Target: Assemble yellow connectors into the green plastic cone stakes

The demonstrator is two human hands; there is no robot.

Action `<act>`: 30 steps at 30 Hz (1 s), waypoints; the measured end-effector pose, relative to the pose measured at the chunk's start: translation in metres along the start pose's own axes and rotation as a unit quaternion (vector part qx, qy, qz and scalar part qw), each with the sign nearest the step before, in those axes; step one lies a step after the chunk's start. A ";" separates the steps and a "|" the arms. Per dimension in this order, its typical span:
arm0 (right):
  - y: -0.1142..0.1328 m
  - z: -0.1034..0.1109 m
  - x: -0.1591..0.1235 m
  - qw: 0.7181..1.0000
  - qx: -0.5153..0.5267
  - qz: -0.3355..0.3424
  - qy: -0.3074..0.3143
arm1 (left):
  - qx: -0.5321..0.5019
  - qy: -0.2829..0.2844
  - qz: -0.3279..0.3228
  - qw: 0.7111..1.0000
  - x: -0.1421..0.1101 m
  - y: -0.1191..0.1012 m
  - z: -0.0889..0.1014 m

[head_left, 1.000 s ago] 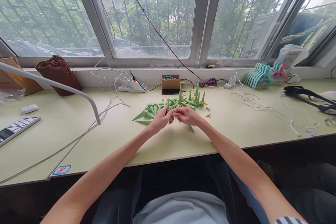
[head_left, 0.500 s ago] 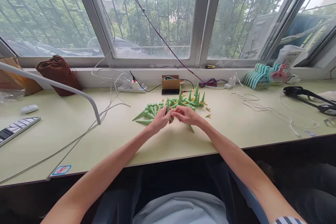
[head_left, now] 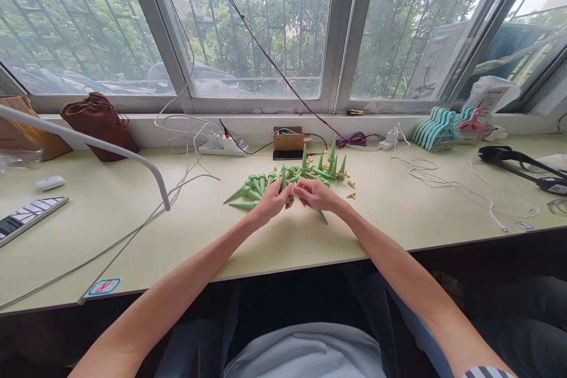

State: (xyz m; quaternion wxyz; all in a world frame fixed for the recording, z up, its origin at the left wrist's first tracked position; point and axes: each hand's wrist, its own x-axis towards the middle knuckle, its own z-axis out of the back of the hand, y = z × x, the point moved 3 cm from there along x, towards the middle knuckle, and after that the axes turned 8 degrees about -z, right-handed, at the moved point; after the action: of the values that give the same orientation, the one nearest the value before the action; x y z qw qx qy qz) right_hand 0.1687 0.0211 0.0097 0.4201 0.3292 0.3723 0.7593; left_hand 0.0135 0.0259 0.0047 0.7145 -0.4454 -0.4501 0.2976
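Observation:
My left hand (head_left: 275, 199) is closed around a green plant watering spike (head_left: 284, 176), which stands point up between thumb and fingers. Close beside it, my right hand (head_left: 313, 194) pinches at the spike's side; whatever lies between its fingertips is too small and covered to make out. A loose pile of similar green spikes (head_left: 250, 189) lies behind and left of the hands. Several others stand upright at the back right, one tall spike (head_left: 332, 152) among them. Small yellow valve pieces (head_left: 351, 195) are scattered right of the pile. Another spike's tip (head_left: 323, 217) pokes out under my right hand.
Behind the pile are a phone (head_left: 287, 155) and a small cardboard box (head_left: 287, 140). White cables (head_left: 177, 189) cross the table on the left, near a power strip (head_left: 224, 149). Teal hangers (head_left: 436, 130) and black goggles (head_left: 522, 168) are at right. A grey curved bar (head_left: 110, 144) hangs at left.
My right hand's fingertips have shifted very slightly to the right, away from the left hand. The left hand and its spike look the same.

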 end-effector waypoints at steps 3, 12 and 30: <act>0.001 0.002 -0.001 1.000 0.014 0.011 0.002 | -0.003 -0.004 0.005 1.000 0.000 0.001 0.000; -0.001 0.000 0.000 1.000 0.005 -0.002 0.008 | 0.000 -0.006 0.005 1.000 0.000 0.000 0.000; 0.002 0.002 -0.001 1.000 -0.003 0.019 0.019 | -0.010 -0.011 0.002 1.000 0.000 -0.002 0.000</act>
State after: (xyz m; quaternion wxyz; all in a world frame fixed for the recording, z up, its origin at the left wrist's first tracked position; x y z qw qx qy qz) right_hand 0.1702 0.0196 0.0120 0.3993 0.3211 0.3715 0.7742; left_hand 0.0134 0.0246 0.0067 0.7044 -0.4501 -0.4598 0.2997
